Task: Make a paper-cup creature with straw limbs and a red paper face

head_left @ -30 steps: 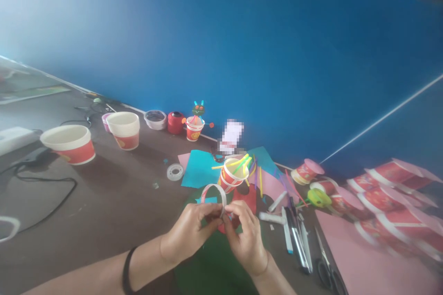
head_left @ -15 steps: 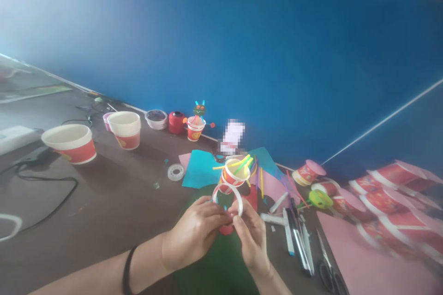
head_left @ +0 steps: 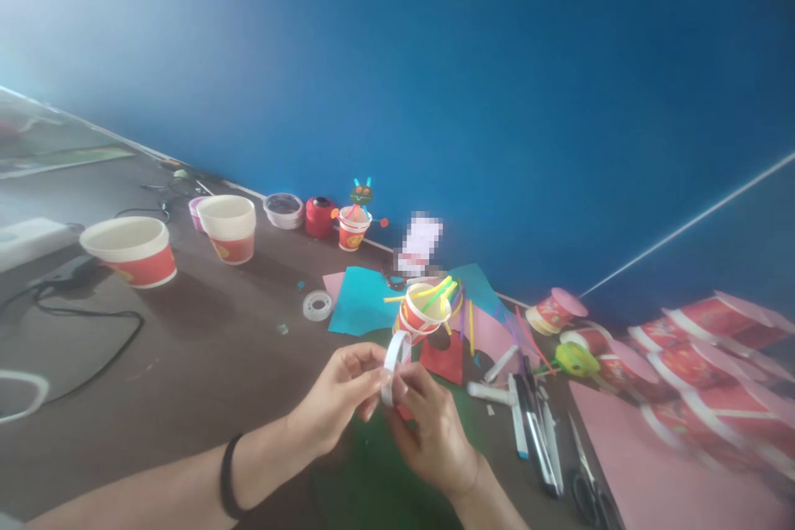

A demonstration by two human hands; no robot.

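Between my two hands, a thin white ring that looks like a roll of tape (head_left: 396,364) stands nearly edge-on. My left hand (head_left: 341,393) is closed, its thumb and fingers pinching the left side of the roll. Closed at the lower right of the roll is my right hand (head_left: 431,426), its fingertips against it. A small red piece partly shows beneath the hands, over a dark green sheet (head_left: 397,480). Just behind the roll stands a red and white paper cup (head_left: 413,315) holding yellow and green pipe cleaners (head_left: 442,291).
Left are paper cups (head_left: 140,252), another tape roll (head_left: 317,306) and a black cable (head_left: 124,315). A cup figure (head_left: 354,228) stands by the blue wall. Right lie pens (head_left: 534,431), scissors (head_left: 587,484), a pink sheet (head_left: 646,464) and several decorated cups (head_left: 696,356).
The tape roll has turned from showing its round opening to nearly edge-on and shifted slightly left. My right hand has moved left, and my left thumb now presses the roll's side.
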